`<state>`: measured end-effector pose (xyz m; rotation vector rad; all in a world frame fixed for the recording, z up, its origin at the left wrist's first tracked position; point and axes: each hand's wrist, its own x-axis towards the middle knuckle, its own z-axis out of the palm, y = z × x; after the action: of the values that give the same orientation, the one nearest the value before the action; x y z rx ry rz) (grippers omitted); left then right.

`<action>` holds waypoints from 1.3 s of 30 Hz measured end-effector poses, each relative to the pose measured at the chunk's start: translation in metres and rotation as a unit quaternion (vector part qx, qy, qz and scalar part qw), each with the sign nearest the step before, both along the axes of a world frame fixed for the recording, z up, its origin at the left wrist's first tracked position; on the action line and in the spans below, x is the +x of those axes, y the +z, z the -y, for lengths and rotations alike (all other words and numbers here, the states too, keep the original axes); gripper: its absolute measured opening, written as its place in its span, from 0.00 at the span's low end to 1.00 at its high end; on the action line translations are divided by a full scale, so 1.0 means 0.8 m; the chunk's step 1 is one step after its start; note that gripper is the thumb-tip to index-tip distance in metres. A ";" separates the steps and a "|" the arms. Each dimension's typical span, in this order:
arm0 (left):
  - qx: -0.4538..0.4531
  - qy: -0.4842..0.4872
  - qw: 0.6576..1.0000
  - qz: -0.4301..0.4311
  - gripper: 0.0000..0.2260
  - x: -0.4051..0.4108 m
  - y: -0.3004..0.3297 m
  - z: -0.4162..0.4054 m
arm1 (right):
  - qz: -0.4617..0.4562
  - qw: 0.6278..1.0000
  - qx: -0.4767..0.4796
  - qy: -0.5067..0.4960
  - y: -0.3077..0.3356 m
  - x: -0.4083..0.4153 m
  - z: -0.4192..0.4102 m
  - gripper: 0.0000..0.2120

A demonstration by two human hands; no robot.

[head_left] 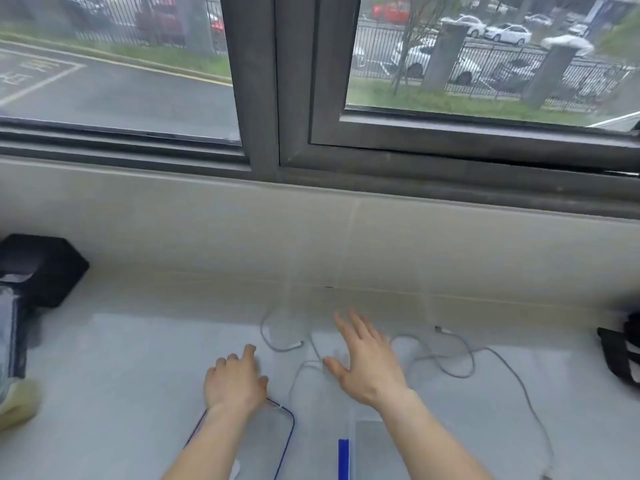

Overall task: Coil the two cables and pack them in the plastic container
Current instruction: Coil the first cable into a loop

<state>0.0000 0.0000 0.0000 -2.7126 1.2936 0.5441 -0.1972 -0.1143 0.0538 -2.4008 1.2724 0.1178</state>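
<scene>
Two thin pale grey cables are lying loose and uncoiled on the light grey tabletop, and both of the person's hands are hovering low over them, holding nothing. The left hand is sitting at about seven o'clock in the scene, fingers loosely bent and resting on or just above the table; whether it is touching anything is hard to tell through the blur. The right hand is spreading its fingers flat and straight, pointing toward twelve o'clock. The nearer cable is looping from roughly eleven o'clock of the right hand, with a white plug end beside the loop, then trailing down between the two hands. The second cable is running from three o'clock of the right hand, tangling into loops there and stretching its long axis away toward five o'clock, out to the frame's lower right. The clear plastic container with a dark blue rim is lying at six o'clock, just behind the left wrist, and a clear lid-like piece with a blue clip is lying beside it. Judging by this layout, the right hand is the nearer one to both cables, so gathering probably starts there.
</scene>
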 end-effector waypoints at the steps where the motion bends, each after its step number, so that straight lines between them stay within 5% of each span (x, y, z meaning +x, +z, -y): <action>1: 0.016 -0.008 1.000 0.007 0.24 -0.001 -0.002 -0.001 | 0.000 1.000 0.009 0.006 -0.003 0.000 -0.001 0.38; 7: -0.035 0.005 0.999 -0.015 0.17 -0.006 -0.012 0.002 | -0.009 1.000 0.010 0.006 -0.015 0.002 -0.005 0.37; 11: -0.154 0.045 0.976 -0.145 0.10 -0.016 0.001 0.018 | 0.007 1.000 0.019 -0.007 -0.008 0.004 -0.007 0.37; 18: -0.246 -0.054 0.924 -0.287 0.12 -0.034 0.063 0.062 | 0.101 0.995 0.015 0.012 0.030 0.008 0.002 0.33; 22: -0.288 -0.137 0.905 -0.280 0.13 -0.045 0.114 0.081 | 0.147 0.988 0.052 0.001 0.077 0.007 0.014 0.35; 31: -0.373 -0.269 0.863 -0.211 0.14 -0.070 0.253 0.104 | 0.253 0.958 0.135 -0.012 0.220 -0.027 0.040 0.22; 39: -0.418 -0.262 0.858 -0.143 0.07 -0.086 0.356 0.094 | 0.263 0.955 0.139 -0.015 0.323 -0.090 0.036 0.21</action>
<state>-0.0684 -0.0748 0.2852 -2.6406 2.7774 0.3761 -0.2695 -0.1429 0.3121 -1.9844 0.9658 -0.3138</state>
